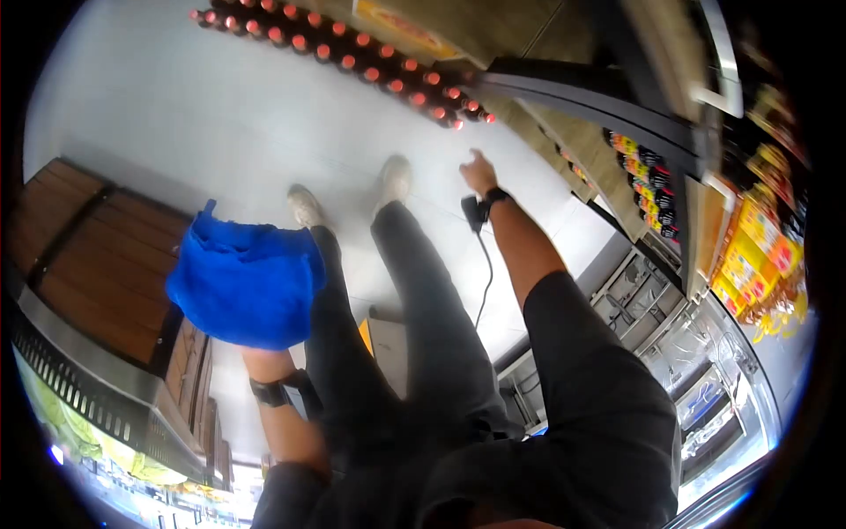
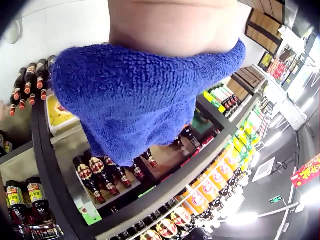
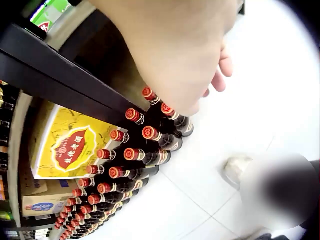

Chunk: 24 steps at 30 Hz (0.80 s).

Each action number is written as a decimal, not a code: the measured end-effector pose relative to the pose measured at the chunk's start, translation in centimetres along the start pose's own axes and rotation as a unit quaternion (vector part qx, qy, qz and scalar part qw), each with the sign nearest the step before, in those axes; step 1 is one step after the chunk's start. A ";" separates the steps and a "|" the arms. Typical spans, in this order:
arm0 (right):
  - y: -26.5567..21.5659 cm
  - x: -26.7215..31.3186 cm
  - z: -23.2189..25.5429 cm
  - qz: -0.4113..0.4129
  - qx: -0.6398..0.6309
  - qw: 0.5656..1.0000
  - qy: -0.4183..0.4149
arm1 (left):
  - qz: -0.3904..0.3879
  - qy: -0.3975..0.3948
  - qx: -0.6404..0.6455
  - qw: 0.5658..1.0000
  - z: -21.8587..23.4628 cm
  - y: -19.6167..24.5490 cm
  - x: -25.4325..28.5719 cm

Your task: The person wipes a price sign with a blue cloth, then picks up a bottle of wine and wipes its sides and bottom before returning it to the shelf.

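A blue terry towel (image 1: 247,286) is draped over my left hand (image 2: 172,30), whose back or wrist shows bare above the cloth in the left wrist view. The fingers are hidden beneath it, so I cannot tell how they lie. The towel (image 2: 130,95) hangs down in loose folds. My right hand (image 1: 480,174) reaches forward over the floor with nothing in it, fingers loosely bent. In the right wrist view that hand (image 3: 185,60) overlaps the nearest dark bottles (image 3: 155,140), which have red caps and stand in rows on the floor.
Shelving with a dark frame (image 1: 582,93) runs along the right, stocked with bottles and yellow packets (image 1: 758,256). A yellow-and-white carton (image 3: 72,142) sits behind the bottle rows. On the left stands a brown wooden-panelled display unit (image 1: 106,256). My shoes (image 1: 397,176) are on pale floor tiles.
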State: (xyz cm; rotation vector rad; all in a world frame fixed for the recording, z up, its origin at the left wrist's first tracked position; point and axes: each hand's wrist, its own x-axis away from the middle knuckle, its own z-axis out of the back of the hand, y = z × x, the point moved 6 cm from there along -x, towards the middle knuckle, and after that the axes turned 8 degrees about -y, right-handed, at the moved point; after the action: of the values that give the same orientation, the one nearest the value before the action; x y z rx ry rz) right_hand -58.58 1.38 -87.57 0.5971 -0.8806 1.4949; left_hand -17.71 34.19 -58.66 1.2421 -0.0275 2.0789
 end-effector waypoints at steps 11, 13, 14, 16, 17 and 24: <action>-1.4 -16.7 -2.4 0.066 0.110 0.991 0.034 | 0.092 -0.064 0.261 0.959 -11.8 -2.6 -2.9; -1.2 -16.9 -2.6 0.027 0.152 0.987 0.042 | 0.087 -0.060 0.286 0.952 -11.7 -2.6 -3.4; -1.2 -16.2 -2.7 0.025 0.142 0.989 0.041 | 0.084 -0.055 0.296 0.950 -11.2 -2.6 -3.5; -1.8 -13.6 -2.3 0.024 0.119 0.992 0.046 | 0.068 -0.040 0.317 0.945 -9.6 -2.3 -3.7; -2.3 -11.9 -2.0 0.005 0.104 0.994 0.038 | 0.058 -0.030 0.328 0.942 -8.4 -1.9 -3.7; -8.0 6.1 2.8 0.122 0.110 0.986 0.010 | -0.080 0.066 0.461 0.881 5.8 2.3 -2.4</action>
State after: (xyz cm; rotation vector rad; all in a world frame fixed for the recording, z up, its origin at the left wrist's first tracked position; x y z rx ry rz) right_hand -51.87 2.51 -79.67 0.6510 -0.8015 1.8329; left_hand -13.92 29.07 -56.64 1.5296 1.2102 2.0540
